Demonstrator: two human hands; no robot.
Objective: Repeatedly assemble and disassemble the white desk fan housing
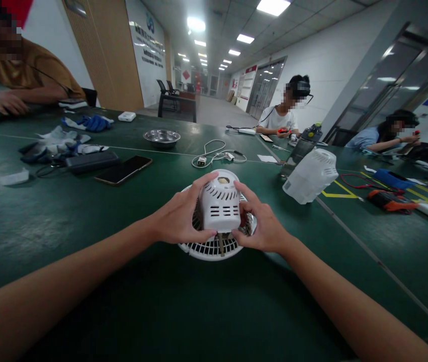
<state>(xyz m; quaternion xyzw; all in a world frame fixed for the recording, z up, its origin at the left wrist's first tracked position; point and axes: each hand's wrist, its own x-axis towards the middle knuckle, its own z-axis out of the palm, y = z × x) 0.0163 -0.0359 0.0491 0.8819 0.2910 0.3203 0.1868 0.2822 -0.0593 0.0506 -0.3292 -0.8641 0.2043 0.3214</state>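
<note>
Between my two hands is a white slotted motor cover (221, 208), with a round opening in its top. My left hand (183, 211) grips its left side, fingertips at the upper edge and thumb near the bottom. On the other side my right hand (261, 223) grips it the same way. Beneath the cover lies a round white fan grille (208, 251), face down on the green table. A metal rod-like piece (221, 246) shows just below the cover's near edge. Whether the cover is seated on the fan or held slightly above it, I cannot tell.
A steel bowl (162, 137), a coiled white cable (214, 160) and a phone (123, 170) lie beyond my hands. Right of them stand a white translucent plastic container (310, 176) and a dark bottle (300, 148). Gloves (57, 146) lie left. Several other people sit around the table.
</note>
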